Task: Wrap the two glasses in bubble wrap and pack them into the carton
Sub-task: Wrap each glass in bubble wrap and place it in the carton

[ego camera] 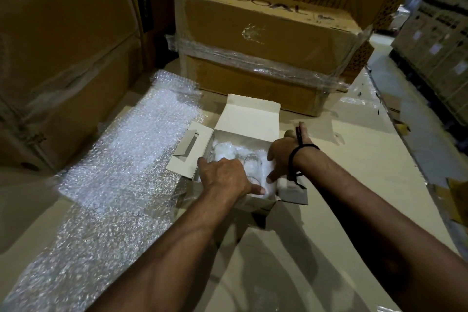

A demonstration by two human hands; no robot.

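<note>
Where film-wrapped brown cardboard boxes [266, 40] wall in the pale work surface [354, 159], we see a clear bubble wrap sheet [126, 159] lying just left of a small white carton [249, 116] with its flaps open. Inside the carton sit the two bubble-wrapped glasses [224, 151], side by side. The left hand [225, 177] rests palm-down on them, index finger and thumb spread wide. The right hand [286, 152] reaches in, thumb held apart from its fingers. We cannot tell whether it grips.

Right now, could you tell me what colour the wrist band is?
The wrist band is black; the head view shows it best.
</note>
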